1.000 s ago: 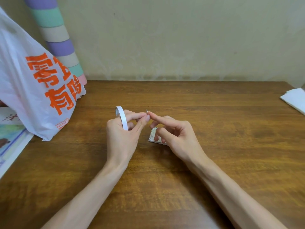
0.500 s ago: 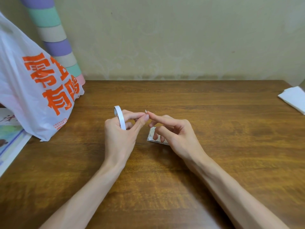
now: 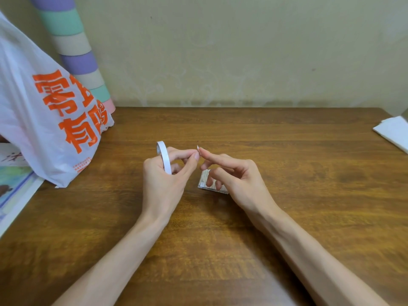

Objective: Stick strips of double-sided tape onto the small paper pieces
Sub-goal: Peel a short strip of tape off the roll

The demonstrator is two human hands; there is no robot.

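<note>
A white roll of double-sided tape [image 3: 163, 156] stands on edge in my left hand [image 3: 164, 184], whose fingers curl round it. Its thumb and forefinger meet at the roll's loose end. A tiny white tip of tape [image 3: 198, 147] sticks up between that pinch and the forefinger tip of my right hand [image 3: 237, 180]. The right forefinger is stretched out straight toward it, and the other right fingers bend down loosely over a small printed paper piece [image 3: 205, 178]. That piece lies flat on the table, partly hidden by the hand.
The wooden table [image 3: 287, 164] runs back to a wall. A white plastic bag with orange print [image 3: 50, 120] stands at the left, a striped pastel roll [image 3: 72, 49] behind it and printed sheets [image 3: 13, 191] beside it. Folded white paper [image 3: 393, 131] lies at the right edge.
The hands stay almost where they were. My right forefinger tip has drawn slightly away from my left thumb, opening a small gap at the tape end.
</note>
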